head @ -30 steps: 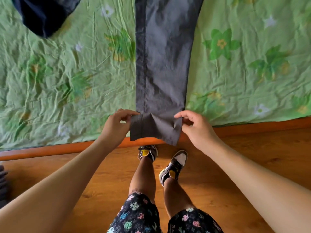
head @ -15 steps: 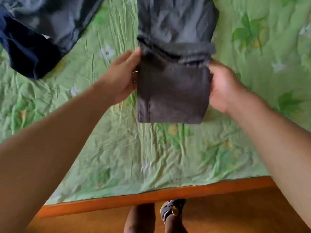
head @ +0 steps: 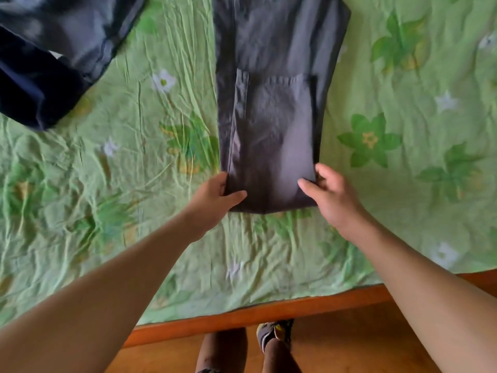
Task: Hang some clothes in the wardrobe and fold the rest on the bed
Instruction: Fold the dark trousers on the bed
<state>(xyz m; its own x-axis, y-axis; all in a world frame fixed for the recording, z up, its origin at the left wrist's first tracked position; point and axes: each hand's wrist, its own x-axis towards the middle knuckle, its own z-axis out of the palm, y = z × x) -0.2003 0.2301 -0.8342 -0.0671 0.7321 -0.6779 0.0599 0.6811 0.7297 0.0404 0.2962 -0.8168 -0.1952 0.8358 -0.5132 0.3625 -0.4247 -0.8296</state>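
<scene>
Folding the grey trousers (head: 271, 117) on the bed (head: 134, 238): the second half of the task, with nothing of the wardrobe in view. Laid lengthwise on the green flowered sheet (head: 403, 211), with the waist end off the top of the view and the leg end doubled back over the upper part. Hem (head: 277, 75) drawn as a straight line across the cloth, fold turned toward the near edge of the bed.

Pinched at the fold's left corner by the left grip (head: 215, 196), thumb flat on top of the cloth, fingers tucked at the side edge. Taken at the right corner by the right grip (head: 329, 195), thumb on the upper layer, forefinger curled at the side. Both clenched on the trousers, neither released.

Judged as mid-fold: one doubling made, the bundle too long yet for a finished fold. Next move likely calls for lifting both corners together and carrying the fold up toward the waist. Needs an equal pull on either side, given the upper layer sitting slightly inside the lower one along the left seam. Probably wants a flat palm afterwards to press the creases out.

Further out, at the upper left and well apart from the trousers, a dark navy garment (head: 29, 90) touching a grey-blue one (head: 72, 25), neither looking folded. Nearest of all, the wooden bed frame (head: 269, 310), the floor (head: 349, 345) and a shoe (head: 274, 332).
</scene>
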